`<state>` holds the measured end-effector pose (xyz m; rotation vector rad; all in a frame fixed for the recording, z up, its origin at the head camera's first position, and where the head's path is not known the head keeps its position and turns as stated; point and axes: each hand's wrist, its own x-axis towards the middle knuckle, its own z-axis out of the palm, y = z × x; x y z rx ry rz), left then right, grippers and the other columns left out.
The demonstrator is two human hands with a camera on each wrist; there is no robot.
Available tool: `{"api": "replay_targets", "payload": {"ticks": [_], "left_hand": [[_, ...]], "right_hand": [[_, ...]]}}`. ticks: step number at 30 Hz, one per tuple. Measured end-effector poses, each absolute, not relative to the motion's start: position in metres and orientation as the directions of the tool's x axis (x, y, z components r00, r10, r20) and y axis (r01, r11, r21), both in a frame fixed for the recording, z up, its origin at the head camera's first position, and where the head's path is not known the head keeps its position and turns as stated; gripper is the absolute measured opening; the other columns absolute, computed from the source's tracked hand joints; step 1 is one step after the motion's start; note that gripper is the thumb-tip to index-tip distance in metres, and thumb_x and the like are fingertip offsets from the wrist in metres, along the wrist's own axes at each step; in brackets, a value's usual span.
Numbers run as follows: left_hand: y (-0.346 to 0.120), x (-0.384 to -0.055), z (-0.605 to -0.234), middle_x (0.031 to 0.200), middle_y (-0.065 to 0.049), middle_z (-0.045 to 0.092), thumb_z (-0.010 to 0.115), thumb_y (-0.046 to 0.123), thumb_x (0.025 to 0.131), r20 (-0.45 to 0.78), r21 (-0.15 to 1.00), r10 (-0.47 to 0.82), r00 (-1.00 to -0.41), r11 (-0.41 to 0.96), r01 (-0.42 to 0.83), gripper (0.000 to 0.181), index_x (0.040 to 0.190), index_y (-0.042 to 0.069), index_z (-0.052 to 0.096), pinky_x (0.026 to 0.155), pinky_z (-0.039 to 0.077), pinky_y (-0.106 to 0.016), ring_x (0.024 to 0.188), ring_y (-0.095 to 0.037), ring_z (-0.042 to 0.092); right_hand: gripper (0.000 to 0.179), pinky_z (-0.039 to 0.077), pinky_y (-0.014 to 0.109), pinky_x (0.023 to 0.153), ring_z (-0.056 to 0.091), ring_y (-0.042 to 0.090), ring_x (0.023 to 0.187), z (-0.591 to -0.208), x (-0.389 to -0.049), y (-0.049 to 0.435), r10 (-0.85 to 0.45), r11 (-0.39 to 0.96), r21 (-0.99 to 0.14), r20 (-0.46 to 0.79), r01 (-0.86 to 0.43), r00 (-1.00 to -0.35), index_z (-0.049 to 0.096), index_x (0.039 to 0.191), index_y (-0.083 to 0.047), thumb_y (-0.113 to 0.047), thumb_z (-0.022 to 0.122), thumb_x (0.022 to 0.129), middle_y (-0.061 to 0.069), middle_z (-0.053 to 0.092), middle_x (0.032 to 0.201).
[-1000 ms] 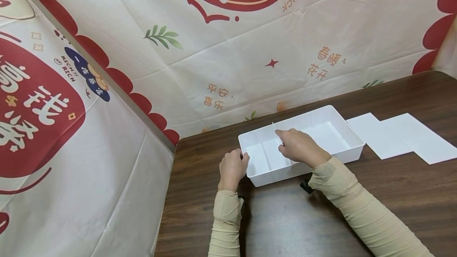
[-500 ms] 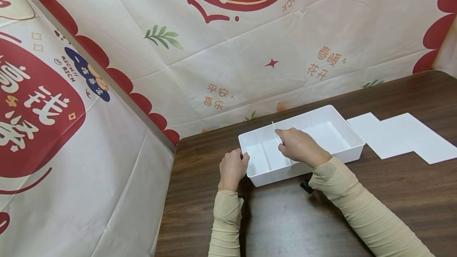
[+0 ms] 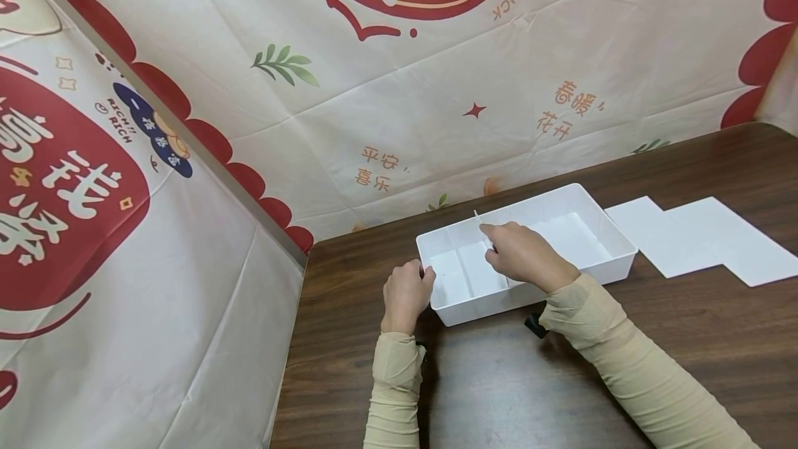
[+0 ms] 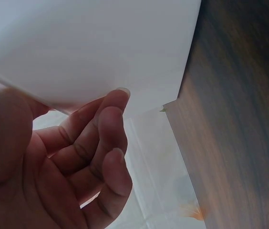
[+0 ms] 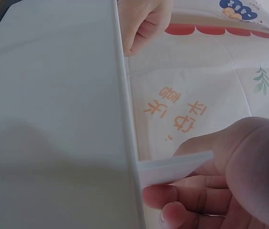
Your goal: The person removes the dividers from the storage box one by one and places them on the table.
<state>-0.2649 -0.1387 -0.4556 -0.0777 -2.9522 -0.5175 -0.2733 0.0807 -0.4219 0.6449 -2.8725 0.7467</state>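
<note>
A long white plastic storage box (image 3: 480,308) stands on the table, with a white divider (image 3: 465,274) standing across its left part. At the box's left end, my left hand (image 3: 406,293) holds the rim, thumb over the top edge; in the left wrist view its fingers curl beneath that rim, against the outer wall. Over the middle of the box, my right hand (image 3: 524,255) pinches another thin white divider (image 5: 172,169) between thumb and fingers. One end of that divider pokes up near the far rim in the head view. My hand hides its lower part there.
Two flat white sheets (image 3: 736,241) lie overlapping on the dark wooden table (image 3: 486,393), right of the box. A printed cloth (image 3: 399,89) hangs directly behind the table, and another printed cloth (image 3: 187,296) closes off the left side.
The end of the divider in my right hand has risen very slightly by the far rim. Both hands and the box stay almost where they were.
</note>
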Motion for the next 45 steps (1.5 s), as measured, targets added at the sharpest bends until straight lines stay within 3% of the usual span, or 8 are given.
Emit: {"api": "replay_targets", "payload": {"ticks": [20, 39, 45], "left_hand": [[-0.1387, -0.2645, -0.4552, 0.057, 0.001, 0.050, 0.059, 0.026, 0.095, 0.135, 0.341, 0.020, -0.991, 0.938, 0.066, 0.032, 0.066, 0.012, 0.054, 0.048, 0.033, -0.030, 0.051, -0.016, 0.047], [-0.1384, -0.2657, -0.4555, 0.057, 0.001, 0.050, 0.059, 0.027, 0.095, 0.127, 0.342, 0.022, -0.992, 0.937, 0.065, 0.032, 0.067, 0.012, 0.055, 0.049, 0.034, -0.030, 0.052, -0.016, 0.047], [-0.1383, -0.2654, -0.4552, 0.058, 0.001, 0.050, 0.059, 0.027, 0.095, 0.126, 0.341, 0.021, -0.992, 0.938, 0.063, 0.032, 0.067, 0.012, 0.055, 0.048, 0.033, -0.030, 0.052, -0.015, 0.047]], "right_hand": [[0.046, 0.045, 0.038, 0.060, 0.054, 0.021, 0.066, -0.4202, -0.2724, 0.0816, -0.376, 0.784, -0.440, 0.228, -0.439, -0.898, 0.056, 0.129, 0.011, -0.001, 0.056, 0.084, 0.005, 0.060, 0.069], [0.036, 0.039, 0.034, 0.056, 0.046, 0.018, 0.059, -0.4170, -0.2715, 0.0830, -0.382, 0.760, -0.446, 0.283, -0.474, -0.880, 0.061, 0.117, 0.009, 0.000, 0.056, 0.083, 0.001, 0.051, 0.061], [0.039, 0.040, 0.034, 0.057, 0.046, 0.017, 0.059, -0.4166, -0.2722, 0.0830, -0.378, 0.758, -0.458, 0.271, -0.464, -0.885, 0.060, 0.121, 0.010, 0.000, 0.056, 0.084, 0.002, 0.053, 0.062]]}}
